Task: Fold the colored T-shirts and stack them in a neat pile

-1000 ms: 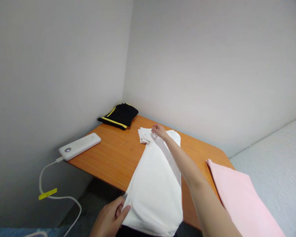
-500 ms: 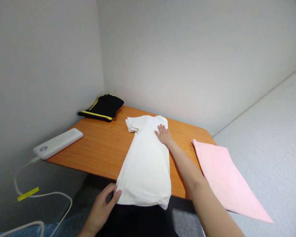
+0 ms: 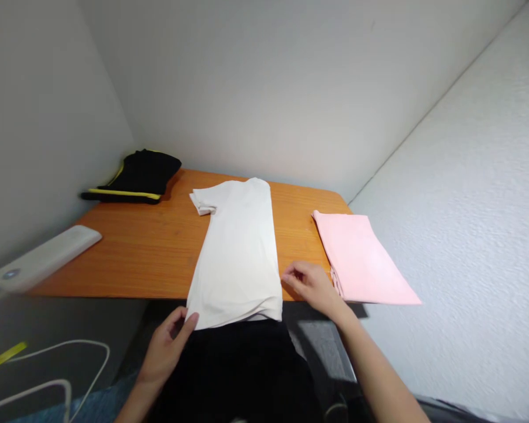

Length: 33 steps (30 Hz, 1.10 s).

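Note:
A white T-shirt (image 3: 240, 252), folded lengthwise with its sleeves to the left, lies on the wooden table (image 3: 141, 247). Its hem hangs past the table's front edge towards me. At the hem's left corner, my left hand (image 3: 165, 346) has the cloth pinched between thumb and fingers. My right hand (image 3: 312, 288) is beside the shirt's lower right edge, just above the table. Its fingers are curled together, with no cloth seen in them and a narrow gap to the shirt.
A folded pink cloth (image 3: 361, 258) lies on the right, its corner jutting past the table. Black clothing with yellow trim (image 3: 145, 173) sits at the back left. A white power bank (image 3: 48, 255) with a cable (image 3: 83, 342) is at the left edge. Walls stand behind and beside the table.
My right hand has left the shirt's upper part, where it lay flat, and come down beside the lower right edge, fingers now curled. My left hand stays at the hem corner. The view has shifted.

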{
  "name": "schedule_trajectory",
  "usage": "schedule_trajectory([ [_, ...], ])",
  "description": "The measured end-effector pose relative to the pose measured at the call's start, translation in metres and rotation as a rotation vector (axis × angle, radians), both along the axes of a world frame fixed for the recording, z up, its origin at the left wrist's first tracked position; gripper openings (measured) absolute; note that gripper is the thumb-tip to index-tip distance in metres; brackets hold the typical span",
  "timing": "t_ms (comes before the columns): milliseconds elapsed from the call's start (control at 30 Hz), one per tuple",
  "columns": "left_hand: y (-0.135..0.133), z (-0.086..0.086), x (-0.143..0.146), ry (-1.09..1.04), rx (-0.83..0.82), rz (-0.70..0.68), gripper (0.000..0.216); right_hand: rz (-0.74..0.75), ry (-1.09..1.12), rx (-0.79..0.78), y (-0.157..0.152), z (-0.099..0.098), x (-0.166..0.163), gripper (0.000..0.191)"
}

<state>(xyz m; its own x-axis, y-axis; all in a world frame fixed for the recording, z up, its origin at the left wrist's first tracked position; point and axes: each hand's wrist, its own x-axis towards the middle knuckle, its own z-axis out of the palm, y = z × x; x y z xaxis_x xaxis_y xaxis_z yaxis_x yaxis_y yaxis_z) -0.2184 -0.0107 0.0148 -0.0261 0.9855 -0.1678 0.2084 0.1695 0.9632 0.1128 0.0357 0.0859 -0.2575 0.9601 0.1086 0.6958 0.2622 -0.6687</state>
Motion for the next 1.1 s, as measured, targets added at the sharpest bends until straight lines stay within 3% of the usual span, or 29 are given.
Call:
schedule_trajectory([
  [133, 0.000, 0.007, 0.000, -0.023, -0.077, -0.040, 0.046, -0.032, -0.020, 0.052, -0.053, -0.026, 0.006, 0.011],
  [233, 0.000, 0.012, 0.002, -0.049, -0.095, -0.032, 0.045, -0.040, -0.083, 0.098, -0.064, -0.039, -0.002, 0.040],
  [300, -0.001, 0.014, 0.004, -0.055, -0.078, -0.015, 0.045, -0.066, -0.121, 0.114, -0.065, -0.043, -0.008, 0.048],
  [500, -0.006, 0.018, 0.006, -0.097, -0.058, -0.010, 0.040, -0.073, -0.083, 0.209, -0.069, -0.046, -0.020, 0.019],
  [800, -0.002, 0.022, 0.008, -0.134, -0.069, -0.033, 0.037, -0.071, -0.056, 0.208, -0.071, -0.051, -0.022, 0.021],
  [967, -0.004, 0.026, 0.007, -0.149, -0.069, -0.018, 0.042, -0.025, -0.062, 0.318, -0.075, -0.041, -0.026, 0.015],
  [1100, -0.007, 0.032, 0.009, -0.148, -0.061, -0.057, 0.041, -0.037, -0.011, 0.421, -0.081, -0.038, -0.026, 0.021],
])
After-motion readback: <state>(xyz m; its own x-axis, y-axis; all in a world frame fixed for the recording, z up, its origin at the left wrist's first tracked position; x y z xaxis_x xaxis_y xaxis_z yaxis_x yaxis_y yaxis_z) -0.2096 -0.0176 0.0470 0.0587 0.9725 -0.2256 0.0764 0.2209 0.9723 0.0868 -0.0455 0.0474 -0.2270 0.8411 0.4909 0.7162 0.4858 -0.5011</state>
